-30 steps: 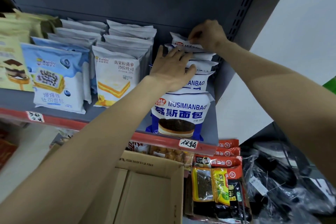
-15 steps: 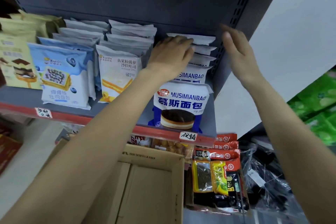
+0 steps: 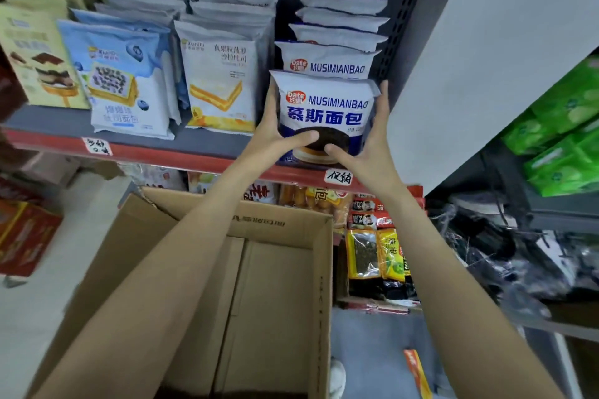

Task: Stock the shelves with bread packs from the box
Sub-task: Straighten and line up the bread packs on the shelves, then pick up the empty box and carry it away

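At the far left of the grey shelf [image 3: 210, 142] stand yellowish cake packs [image 3: 35, 55]; next come pale blue packs [image 3: 126, 81], then white packs printed with a yellow slice [image 3: 220, 78]; right of these is the row of white-and-blue mousse bread packs [image 3: 337, 32]. The front mousse pack [image 3: 324, 107] stands upright at the shelf's red front edge, touching the pack behind it. The left hand [image 3: 272, 136] grips its left side, thumb across the front; the right hand [image 3: 369, 149] grips its right side (fingers up the edge). Below stands the open cardboard box [image 3: 259, 269], its visible floor bare.
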The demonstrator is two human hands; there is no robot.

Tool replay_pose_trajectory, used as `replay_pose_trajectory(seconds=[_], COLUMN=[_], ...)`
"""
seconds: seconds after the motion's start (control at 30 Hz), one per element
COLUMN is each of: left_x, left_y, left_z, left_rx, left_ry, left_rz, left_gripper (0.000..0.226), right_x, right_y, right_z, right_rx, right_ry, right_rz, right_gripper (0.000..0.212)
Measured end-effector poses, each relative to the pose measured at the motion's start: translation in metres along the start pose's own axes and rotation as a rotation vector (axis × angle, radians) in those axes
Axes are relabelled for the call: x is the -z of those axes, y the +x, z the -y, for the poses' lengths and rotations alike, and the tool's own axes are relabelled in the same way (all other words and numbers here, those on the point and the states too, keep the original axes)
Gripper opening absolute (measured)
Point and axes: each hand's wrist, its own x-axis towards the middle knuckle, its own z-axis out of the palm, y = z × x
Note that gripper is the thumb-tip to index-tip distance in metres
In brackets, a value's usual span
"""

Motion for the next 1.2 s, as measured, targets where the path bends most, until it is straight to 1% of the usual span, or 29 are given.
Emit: replay_pose_trajectory(seconds=[0.1, 0.17, 0.3, 0.57, 0.67, 0.77, 0.83, 0.87, 0.9, 0.97, 1.0, 1.07, 1.13, 1.2], left_x=[-0.008, -0.012, -0.015, -0.014, -0.014, -0.013, -0.010, -0.009, -0.007, -0.004, 0.000, 0.008, 0.016, 0.024], left_y=[0.008, 0.010, 0.014, 0.020, 0.018, 0.012, 0.004, -0.003, -0.012, -0.036, -0.049, -0.076, -0.100, -0.125], left_z=[-0.003, -0.001, -0.002, 0.002, 0.002, -0.003, -0.007, -0.013, -0.020, -0.038, -0.044, -0.052, -0.056, -0.056], left_rx=[-0.013, -0.030, -0.057, -0.095, -0.064, 0.012, 0.086, 0.137, 0.184, 0.228, 0.202, 0.091, -0.017, -0.119], left_ry=[0.029, 0.029, 0.065, 0.143, 0.163, 0.164, 0.141, 0.114, 0.071, -0.007, -0.023, -0.030, -0.029, 0.058], left_rz=[-0.010, -0.028, -0.053, -0.079, -0.090, -0.099, -0.117, -0.140, -0.183, -0.307, -0.381, -0.513, -0.569, -0.567], left_gripper=[0.093, 0.088, 0.087, 0.089, 0.092, 0.096, 0.102, 0.103, 0.097, 0.068, 0.053, 0.030, 0.017, 0.018], right_x=[-0.005, -0.006, -0.009, -0.009, -0.009, -0.009, -0.009, -0.010, -0.011, -0.017, -0.021, -0.030, -0.039, -0.048], right_y=[0.004, 0.004, 0.007, 0.010, 0.009, 0.002, -0.008, -0.015, -0.024, -0.043, -0.053, -0.071, -0.087, -0.106], right_z=[0.000, -0.001, -0.003, -0.007, -0.007, -0.003, 0.003, 0.009, 0.019, 0.041, 0.051, 0.068, 0.082, 0.097], right_rx=[-0.017, -0.026, -0.030, -0.030, -0.054, -0.067, -0.068, -0.067, -0.067, -0.060, -0.040, 0.024, 0.104, 0.176], right_ry=[0.021, 0.004, -0.048, -0.080, -0.051, -0.028, -0.068, -0.095, -0.114, -0.142, -0.170, -0.264, -0.373, -0.460], right_rz=[-0.019, -0.040, -0.049, -0.078, -0.083, -0.091, -0.140, -0.193, -0.255, -0.364, -0.406, -0.472, -0.533, -0.606], right_gripper=[0.111, 0.109, 0.105, 0.107, 0.111, 0.112, 0.109, 0.104, 0.096, 0.076, 0.066, 0.048, 0.036, 0.028])
